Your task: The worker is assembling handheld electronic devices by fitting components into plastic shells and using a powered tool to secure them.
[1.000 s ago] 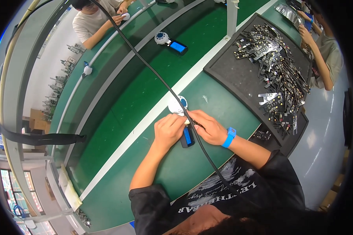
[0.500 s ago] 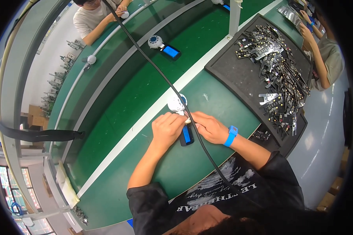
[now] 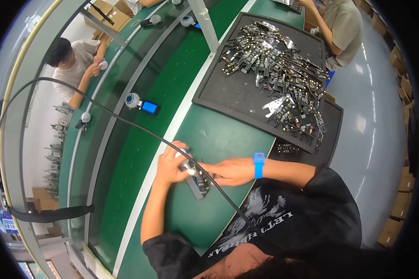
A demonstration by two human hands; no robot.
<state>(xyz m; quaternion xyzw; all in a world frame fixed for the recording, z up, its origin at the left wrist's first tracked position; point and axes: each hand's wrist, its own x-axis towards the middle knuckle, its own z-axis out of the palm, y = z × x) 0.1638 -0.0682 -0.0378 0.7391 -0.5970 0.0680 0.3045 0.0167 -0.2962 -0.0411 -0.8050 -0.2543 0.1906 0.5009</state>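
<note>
A handheld device with a white round head and a dark body is tilted over the green worktop in front of me. My left hand is closed around its head, most of which the fingers cover. Along the body shows a black strip with small light parts; no blue screen is visible on it. My right hand comes from the right with fingers stretched out, their tips beside the strip. A black cable crosses in front of those tips, so contact is hard to make out.
A black tray heaped with black and silver brackets stands at the right. Beyond the white edge strip, another device with a lit blue screen lies on the green belt. A person works across it; another stands far right.
The device has turned from lying screen-up to tilted with its screen out of sight. My left hand has shifted from its neck to its head; my right hand's fingers have straightened. The view has swung right.
</note>
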